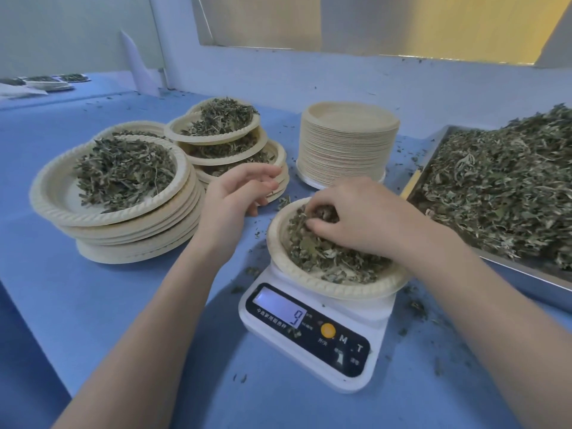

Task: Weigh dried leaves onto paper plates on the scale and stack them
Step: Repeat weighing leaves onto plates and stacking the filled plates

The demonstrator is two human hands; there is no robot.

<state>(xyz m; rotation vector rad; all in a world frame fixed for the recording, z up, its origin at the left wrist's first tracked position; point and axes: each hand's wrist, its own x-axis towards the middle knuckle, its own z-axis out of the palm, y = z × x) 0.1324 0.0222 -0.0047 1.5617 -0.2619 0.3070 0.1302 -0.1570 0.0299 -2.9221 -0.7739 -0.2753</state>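
- Bench [93, 305]: blue, strewn with leaf crumbs; carries everything below.
- Tray [526, 275]: metal, at right, heaped with loose leaves [501, 187]; the supply, near the right hand.
- Stacks: two piles of filled plates [117, 193] at left; empty plates [346, 144] behind the scale.
- Scale [312, 339]: white, front centre; display not clearly readable.
- Plate [337, 286]: on the scale, part-filled. Step in hand, by judgement: adjusting the portion to weight. Next calls for adding or removing pinches, then moving the plate to a stack.
- Right hand [356, 218]: fingers curled into the plate's leaves, pinching some.
- Left hand [238, 193]: loosely curled, holding nothing, between plate and stacks.
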